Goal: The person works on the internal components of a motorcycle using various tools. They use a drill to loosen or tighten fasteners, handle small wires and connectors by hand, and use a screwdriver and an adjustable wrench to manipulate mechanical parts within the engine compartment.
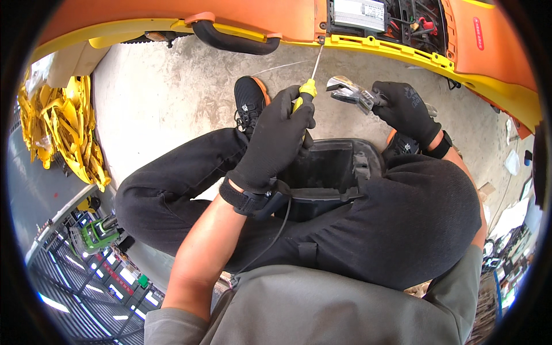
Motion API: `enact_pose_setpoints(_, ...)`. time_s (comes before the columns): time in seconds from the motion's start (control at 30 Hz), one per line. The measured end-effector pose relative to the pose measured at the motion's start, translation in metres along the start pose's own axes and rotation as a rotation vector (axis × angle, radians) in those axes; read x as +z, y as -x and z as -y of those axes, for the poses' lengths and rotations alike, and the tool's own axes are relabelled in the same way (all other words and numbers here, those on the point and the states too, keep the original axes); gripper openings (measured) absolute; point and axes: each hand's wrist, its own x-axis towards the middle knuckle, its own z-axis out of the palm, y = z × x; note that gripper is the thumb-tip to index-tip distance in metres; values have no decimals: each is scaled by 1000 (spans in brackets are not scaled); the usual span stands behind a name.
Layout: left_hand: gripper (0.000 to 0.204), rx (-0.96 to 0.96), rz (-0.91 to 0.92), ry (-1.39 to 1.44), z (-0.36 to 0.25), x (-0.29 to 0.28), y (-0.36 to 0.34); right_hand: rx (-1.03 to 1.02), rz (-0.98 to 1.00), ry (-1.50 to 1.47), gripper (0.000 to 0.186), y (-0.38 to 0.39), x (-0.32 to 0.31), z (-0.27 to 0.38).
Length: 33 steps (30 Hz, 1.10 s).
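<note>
I see the yellow-handled screwdriver (309,86) with its tip at the yellow trim (368,47) of the orange body panel (259,17), my left hand (276,135) with its fingers wrapped shut round the handle. Right of the screwdriver, my right hand (405,109) grips a shiny metal bracket (348,90). I judge the tip could skid off the trim if I push at a slant.

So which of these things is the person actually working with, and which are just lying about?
In use:
- yellow-handled screwdriver in the left hand, tip at the orange and yellow body panel
- metal pliers-like tool in the right hand
- black plastic tray on the lap

Lying about:
- pile of yellow parts
- green machine
</note>
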Motion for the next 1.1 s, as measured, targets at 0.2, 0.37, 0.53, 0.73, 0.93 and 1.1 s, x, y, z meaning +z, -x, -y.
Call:
enact_pose_setpoints(0.2,46,93,14,159,49,9,-11,39,29,17,24,-1,6,0)
enact_pose_setpoints(0.37,42,184,26,209,81,13,-27,-12,-1,17,28,3,11,-2)
enact_pose_setpoints(0.53,37,111,162,193,93,5,-41,-102,4,14,35,5,13,3)
enact_pose_setpoints(0.73,35,60,267,292,88,-2,-44,-143,78,67,41,17,7,2)
enact_pose_setpoints(0.93,33,108,307,229,90,-3,-50,61,504,-10,40,16,-17,28)
enact_pose_setpoints(1.1,33,-2,453,644,90,5,-55,-9,751,15,39,25,-17,42)
